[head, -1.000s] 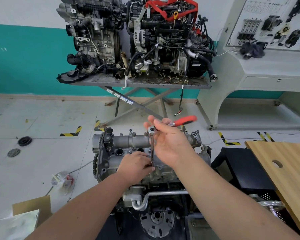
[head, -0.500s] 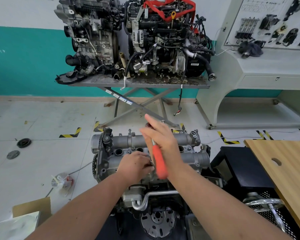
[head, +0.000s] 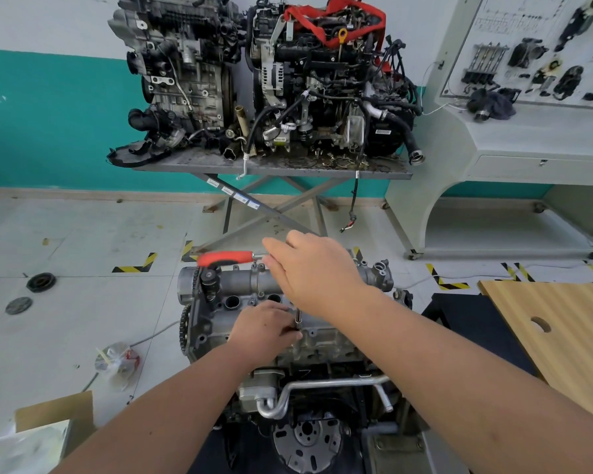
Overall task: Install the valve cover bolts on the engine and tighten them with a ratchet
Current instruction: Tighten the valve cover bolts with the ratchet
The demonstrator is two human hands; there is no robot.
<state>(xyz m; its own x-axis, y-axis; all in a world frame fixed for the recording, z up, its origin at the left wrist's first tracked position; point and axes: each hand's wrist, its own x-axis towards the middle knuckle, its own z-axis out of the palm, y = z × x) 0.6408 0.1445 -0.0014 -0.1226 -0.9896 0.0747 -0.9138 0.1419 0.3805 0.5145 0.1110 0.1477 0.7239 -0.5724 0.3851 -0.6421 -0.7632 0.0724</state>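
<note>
The ratchet [head: 226, 258] handle points to nine o'clock. The left hand [head: 266, 328] pinches the extension [head: 298, 318] at the engine [head: 288, 313] cover, probably steadying it on a bolt; the right hand [head: 317, 271], fingers extended together, covers the ratchet's head.

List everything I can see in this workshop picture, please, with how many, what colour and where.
Engine: one, grey metal, front centre, under the hands.
Ratchet: one, red handle pointing left, above the engine; its extension bar runs down to the engine top.
Engines on a stand: two, dark grey and black, one with a red strap, by the teal wall.
Wooden tabletop: one, light brown, right.
Display board: one, white, black parts, upper right.
Cardboard box: one, brown, lower left.
Round discs: two, dark, left floor.
Left hand: steadies the bar's lower end.
Right hand: on the ratchet head.
</note>
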